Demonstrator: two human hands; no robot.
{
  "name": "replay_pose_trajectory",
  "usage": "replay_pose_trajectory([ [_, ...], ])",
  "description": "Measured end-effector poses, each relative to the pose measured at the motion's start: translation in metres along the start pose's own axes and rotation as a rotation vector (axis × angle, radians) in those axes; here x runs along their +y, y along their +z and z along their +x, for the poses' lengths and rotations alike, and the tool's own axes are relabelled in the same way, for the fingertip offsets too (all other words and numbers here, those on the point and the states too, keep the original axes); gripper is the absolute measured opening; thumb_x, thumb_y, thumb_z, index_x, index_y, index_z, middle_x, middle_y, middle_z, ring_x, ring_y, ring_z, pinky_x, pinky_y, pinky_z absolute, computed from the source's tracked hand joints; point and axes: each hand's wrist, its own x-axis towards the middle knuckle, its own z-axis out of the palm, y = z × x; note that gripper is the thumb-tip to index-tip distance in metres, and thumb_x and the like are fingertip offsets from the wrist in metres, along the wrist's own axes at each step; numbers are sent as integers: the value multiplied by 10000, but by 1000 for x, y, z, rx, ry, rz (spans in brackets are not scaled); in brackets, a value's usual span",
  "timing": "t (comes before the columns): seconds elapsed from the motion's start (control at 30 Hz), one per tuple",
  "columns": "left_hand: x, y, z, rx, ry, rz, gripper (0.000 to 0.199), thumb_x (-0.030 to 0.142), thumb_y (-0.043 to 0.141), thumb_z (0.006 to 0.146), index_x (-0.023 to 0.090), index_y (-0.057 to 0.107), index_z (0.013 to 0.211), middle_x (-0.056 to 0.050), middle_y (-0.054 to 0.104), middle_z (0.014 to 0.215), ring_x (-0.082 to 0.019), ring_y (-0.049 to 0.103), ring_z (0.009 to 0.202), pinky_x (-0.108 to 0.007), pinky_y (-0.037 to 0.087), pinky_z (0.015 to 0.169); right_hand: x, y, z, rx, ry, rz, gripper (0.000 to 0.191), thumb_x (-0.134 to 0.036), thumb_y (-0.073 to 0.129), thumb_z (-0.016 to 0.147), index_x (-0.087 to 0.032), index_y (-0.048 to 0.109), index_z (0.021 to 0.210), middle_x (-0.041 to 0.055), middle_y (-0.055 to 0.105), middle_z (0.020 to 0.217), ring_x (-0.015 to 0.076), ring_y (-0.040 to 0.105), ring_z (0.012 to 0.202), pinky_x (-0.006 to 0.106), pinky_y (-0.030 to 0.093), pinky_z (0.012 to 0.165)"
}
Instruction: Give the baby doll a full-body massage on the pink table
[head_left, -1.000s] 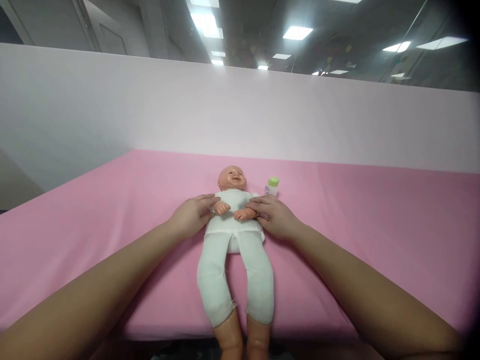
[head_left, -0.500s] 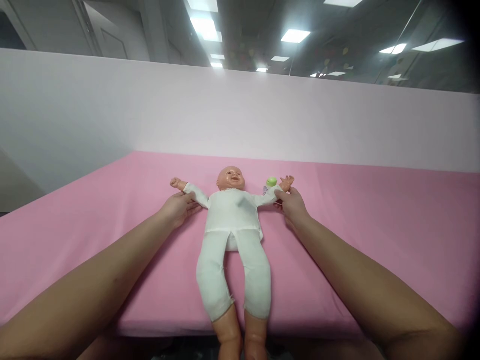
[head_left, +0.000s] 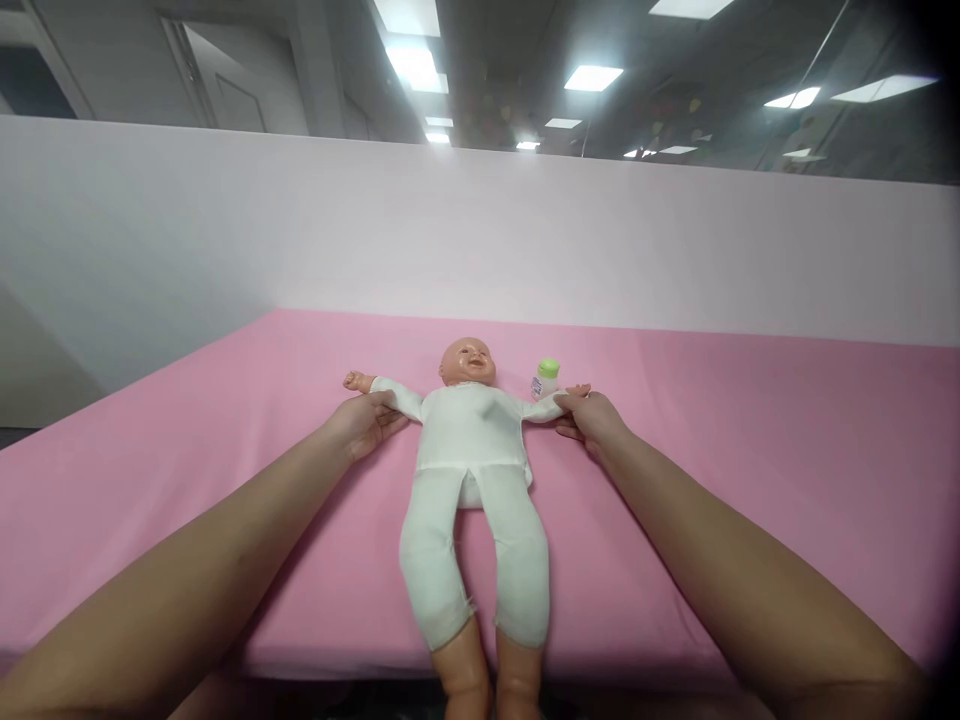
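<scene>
One doll (head_left: 472, 430), bottle label (head_left: 537, 387) illegible.

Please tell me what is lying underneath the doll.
The doll lies on a pink cloth, which shows around its body and between its legs; its lower legs extend past the near edge. Anything directly beneath its back is covered and cannot be seen.

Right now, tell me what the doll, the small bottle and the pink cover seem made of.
Doll: probably smooth vinyl or plastic, by its head's shiny highlights; its white clothes look like matte cloth, frayed at one leg hem.
Bottle: likely plastic, pale and seemingly see-through, though glass is possible.
Pink cover: matte fabric, by its soft creases.
</scene>
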Motion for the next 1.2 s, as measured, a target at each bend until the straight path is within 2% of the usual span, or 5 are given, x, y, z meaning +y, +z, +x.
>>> replay_pose_trajectory([
  [0.17,-8,2,-7,-39,250,315,368,359,736,869,158,610,1150,-157,740,1166,-299,731,1077,-426,597,952,-2,8,-24,92,-504,-312,679,-368,769,826,-266,530,1453,50,762,1060,248,747,899,399,644,814],
  [0.37,-9,15,-37,-200,655,1119,410,473,640,915,295,686,1281,-43,743,1272,-315,685,1165,-415,532,986,-5,26,-60,-287,-986,-737,396,-208,648,921,-336,702,1291,12,762,1191,263,717,1046,423,586,917],
  [0.53,-8,22,-41,-345,899,1491,477,353,463,996,225,614,1430,-57,641,1461,-284,560,1388,-455,333,1236,-5,29,-65,-339,-1210,-1029,466,-134,591,946,-315,687,1364,53,709,1313,287,637,1217,451,524,1021],
  [0.77,-10,22,-42,-331,817,1401,413,420,473,1007,301,642,1364,-26,687,1394,-286,638,1276,-427,479,1074,-6,29,-66,-343,-1112,-906,396,-209,631,944,-308,699,1322,35,726,1295,286,646,1214,453,516,1033],
  [1.2,-9,-5,6,-7,208,276,363,341,722,855,166,598,1148,-160,745,1145,-277,764,973,-407,625,885,3,2,2,-17,-153,-2,481,-336,713,871,-240,553,1314,76,752,1028,200,740,752,301,640,610],
])
